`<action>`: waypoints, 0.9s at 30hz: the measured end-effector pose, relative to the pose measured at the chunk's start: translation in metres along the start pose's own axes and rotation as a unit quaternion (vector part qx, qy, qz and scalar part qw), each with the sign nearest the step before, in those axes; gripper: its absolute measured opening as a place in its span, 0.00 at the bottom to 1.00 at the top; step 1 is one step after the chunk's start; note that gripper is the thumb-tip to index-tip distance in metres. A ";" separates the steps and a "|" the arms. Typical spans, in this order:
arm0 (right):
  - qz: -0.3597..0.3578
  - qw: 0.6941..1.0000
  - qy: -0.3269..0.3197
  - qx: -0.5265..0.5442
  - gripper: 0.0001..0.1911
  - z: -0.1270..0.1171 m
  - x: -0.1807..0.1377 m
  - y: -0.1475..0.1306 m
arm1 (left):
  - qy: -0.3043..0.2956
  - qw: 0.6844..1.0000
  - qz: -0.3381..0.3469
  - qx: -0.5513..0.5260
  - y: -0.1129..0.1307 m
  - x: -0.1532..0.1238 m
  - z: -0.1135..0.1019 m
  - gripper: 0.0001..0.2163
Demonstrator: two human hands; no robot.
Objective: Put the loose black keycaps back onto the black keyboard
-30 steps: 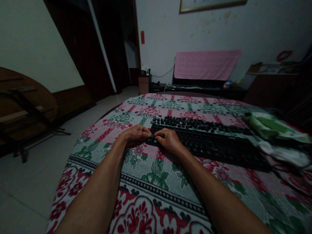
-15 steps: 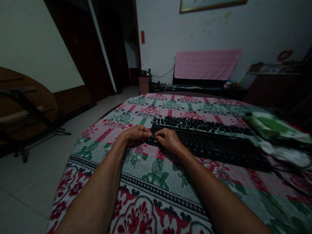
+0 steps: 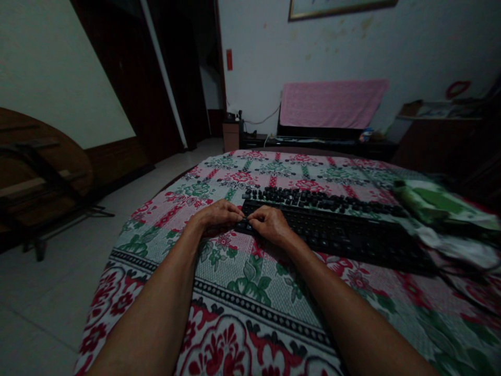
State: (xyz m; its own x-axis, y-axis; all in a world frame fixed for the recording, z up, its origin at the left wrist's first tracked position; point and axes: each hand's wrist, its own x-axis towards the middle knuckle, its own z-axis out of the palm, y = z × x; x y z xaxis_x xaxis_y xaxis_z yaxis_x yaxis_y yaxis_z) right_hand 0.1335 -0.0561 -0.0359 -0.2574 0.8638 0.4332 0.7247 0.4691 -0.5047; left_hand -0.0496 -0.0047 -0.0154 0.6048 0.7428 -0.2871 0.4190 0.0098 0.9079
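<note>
A black keyboard (image 3: pixel 352 237) lies on the patterned tablecloth, its left end between my hands. My left hand (image 3: pixel 219 214) rests at that left end, fingers bent and tips pressed together. Just beside it, my right hand (image 3: pixel 269 222) reaches over the keyboard with thumb and forefinger pinched. The two sets of fingertips nearly meet over the left-hand keys; whatever is in them is too small and dark to make out. Behind the keyboard, many loose black keycaps (image 3: pixel 307 198) lie in a long uneven band.
To the right are a green and white package (image 3: pixel 442 203) and a crumpled whitish plastic bag (image 3: pixel 462 248), near a dark cable (image 3: pixel 457 284). The tablecloth (image 3: pixel 250 282) covers a rounded table. A folded round tabletop (image 3: pixel 43 167) leans at the left wall.
Almost nothing differs. Both hands stay at the keyboard's left end, with at most a tiny shift of the fingers.
</note>
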 end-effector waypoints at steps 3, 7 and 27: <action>0.006 1.000 0.001 -0.002 0.10 0.000 0.000 0.000 | 0.002 1.000 0.002 -0.008 0.000 -0.001 0.001 0.15; 0.007 1.000 -0.006 -0.005 0.10 0.001 0.000 0.001 | 0.017 0.999 -0.005 -0.031 0.001 -0.003 0.004 0.15; 0.011 1.000 0.006 -0.002 0.10 0.002 0.000 0.001 | 0.021 0.999 0.002 -0.032 0.002 -0.005 0.005 0.13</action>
State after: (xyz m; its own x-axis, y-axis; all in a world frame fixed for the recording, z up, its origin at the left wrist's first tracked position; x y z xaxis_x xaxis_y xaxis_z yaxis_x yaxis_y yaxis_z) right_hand 0.1330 -0.0550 -0.0377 -0.2345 0.8713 0.4311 0.7322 0.4500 -0.5113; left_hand -0.0487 -0.0114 -0.0134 0.5771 0.7701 -0.2720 0.3715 0.0491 0.9272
